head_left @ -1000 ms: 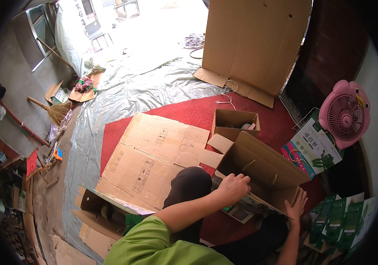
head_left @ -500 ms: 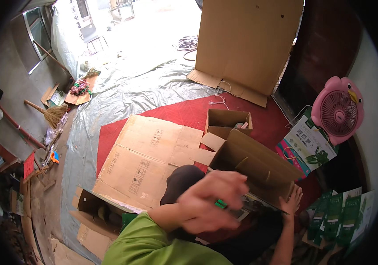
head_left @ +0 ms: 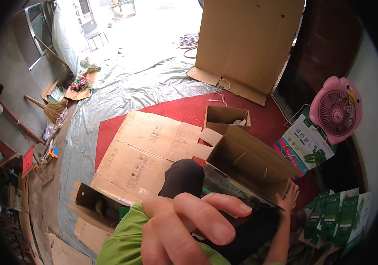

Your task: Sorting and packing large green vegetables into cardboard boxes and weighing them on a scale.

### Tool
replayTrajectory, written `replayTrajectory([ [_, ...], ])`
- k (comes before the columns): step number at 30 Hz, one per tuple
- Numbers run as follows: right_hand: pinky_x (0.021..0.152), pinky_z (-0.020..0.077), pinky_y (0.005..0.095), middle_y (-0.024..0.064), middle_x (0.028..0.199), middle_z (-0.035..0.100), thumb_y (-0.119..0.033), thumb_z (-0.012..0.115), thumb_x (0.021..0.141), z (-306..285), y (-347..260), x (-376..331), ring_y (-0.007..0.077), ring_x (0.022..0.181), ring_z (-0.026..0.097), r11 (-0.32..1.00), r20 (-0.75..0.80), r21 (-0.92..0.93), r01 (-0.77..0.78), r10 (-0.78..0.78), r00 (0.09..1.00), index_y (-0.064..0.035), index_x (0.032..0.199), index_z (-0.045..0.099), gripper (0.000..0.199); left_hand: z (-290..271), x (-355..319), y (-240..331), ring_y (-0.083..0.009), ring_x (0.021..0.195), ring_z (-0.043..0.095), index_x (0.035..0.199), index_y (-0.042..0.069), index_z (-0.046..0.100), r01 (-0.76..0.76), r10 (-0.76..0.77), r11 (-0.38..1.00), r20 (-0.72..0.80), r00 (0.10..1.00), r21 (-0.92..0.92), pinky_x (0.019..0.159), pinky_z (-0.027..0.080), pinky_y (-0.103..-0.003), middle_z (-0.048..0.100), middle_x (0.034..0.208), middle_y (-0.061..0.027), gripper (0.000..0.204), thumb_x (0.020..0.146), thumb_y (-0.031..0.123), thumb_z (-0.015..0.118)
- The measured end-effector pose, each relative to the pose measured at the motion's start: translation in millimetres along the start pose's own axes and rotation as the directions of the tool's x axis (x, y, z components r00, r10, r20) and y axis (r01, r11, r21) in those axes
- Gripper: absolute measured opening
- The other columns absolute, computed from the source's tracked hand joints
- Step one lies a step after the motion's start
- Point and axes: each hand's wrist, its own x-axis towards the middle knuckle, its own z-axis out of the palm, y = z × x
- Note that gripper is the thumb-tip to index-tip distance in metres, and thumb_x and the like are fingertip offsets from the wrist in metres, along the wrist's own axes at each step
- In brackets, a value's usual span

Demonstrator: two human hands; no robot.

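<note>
The right hand (head_left: 288,198) steadies the open brown cardboard carton (head_left: 253,165) on the red floor mat (head_left: 184,110); the left hand (head_left: 189,229) hovers nearby, its grip apart. Best keep that rim braced.

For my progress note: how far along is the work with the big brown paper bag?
Done: the brown paper bag is opened up on the red mat. In hand: the right hand touches its near corner; the left hand is raised and empty. Remaining: the green packs lie outside the bag; whether anything is inside does not show.
</note>
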Motion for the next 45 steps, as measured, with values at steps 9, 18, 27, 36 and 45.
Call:
replayTrajectory([
  [9, 0.106, 0.0214, 0.0625, 0.0089, 0.158, 0.014, -0.032, 0.073, 0.072, 3.4, 5.0, 2.4, 0.0346, 0.146, 0.008, 0.999, -0.009, -0.003, -0.036, 0.036, 0.999, -0.0206, 0.151, 0.021, 0.095, 6.5, 2.6, -17.3, -0.0323, 0.132, 0.029, 0.099, 0.02, 0.071, -0.041, 0.044, 0.999, -0.075, 0.996, 0.036, 0.101, 0.035, -0.06, 0.049, 0.124, -0.0028, 0.014, 0.089, 0.028, 0.065],
  [18, 0.103, 0.0245, 0.0665, 0.0071, 0.158, 0.013, -0.037, 0.075, 0.07, 21.2, 29.5, 8.6, 0.0353, 0.145, 0.01, 1.0, -0.055, 0.004, 0.016, -0.016, 0.998, -0.0223, 0.15, 0.023, 0.096, 32.9, 1.2, -21.0, -0.0364, 0.126, 0.038, 0.099, 0.018, 0.069, 0.08, -0.048, 0.991, -0.275, 0.96, 0.108, 0.1, 0.04, -0.055, 0.052, 0.121, -0.0054, 0.013, 0.085, 0.018, 0.069],
  [27, 0.103, 0.0229, 0.0669, 0.0068, 0.158, 0.015, -0.038, 0.072, 0.072, 51.4, 67.1, 21.4, 0.0362, 0.145, 0.011, 0.984, -0.237, 0.021, 0.174, -0.165, 0.958, -0.0238, 0.15, 0.024, 0.092, 66.2, 33.5, -33.8, -0.0395, 0.12, 0.045, 0.101, 0.016, 0.068, 0.154, -0.07, 0.983, -0.565, 0.822, 0.102, 0.098, 0.046, -0.049, 0.054, 0.118, -0.0073, 0.02, 0.082, 0.009, 0.071],
  [36, 0.112, 0.0198, 0.0549, 0.011, 0.156, 0.019, -0.022, 0.072, 0.071, 42.8, 44.3, 20.6, 0.041, 0.143, 0.014, 0.983, -0.184, 0.128, 0.134, -0.11, 0.977, -0.0186, 0.149, 0.027, 0.09, 64.1, 10.6, -25.9, -0.0365, 0.119, 0.045, 0.099, 0.016, 0.067, 0.193, -0.078, 0.966, -0.515, 0.854, 0.173, 0.095, 0.047, -0.048, 0.054, 0.119, -0.0028, 0.016, 0.083, 0.015, 0.071],
  [45, 0.114, 0.0181, 0.0503, 0.0175, 0.154, 0.023, -0.019, 0.072, 0.07, 41.2, 27.8, 17.8, 0.0436, 0.141, 0.016, 0.975, -0.216, 0.132, 0.181, -0.15, 0.965, -0.0149, 0.148, 0.029, 0.089, 13.4, -0.7, -56.8, -0.0313, 0.114, 0.049, 0.091, 0.009, 0.064, -0.164, 0.18, 0.969, -0.07, 0.981, 0.187, 0.091, 0.049, -0.045, 0.054, 0.112, -0.0007, 0.007, 0.086, 0.013, 0.066],
])
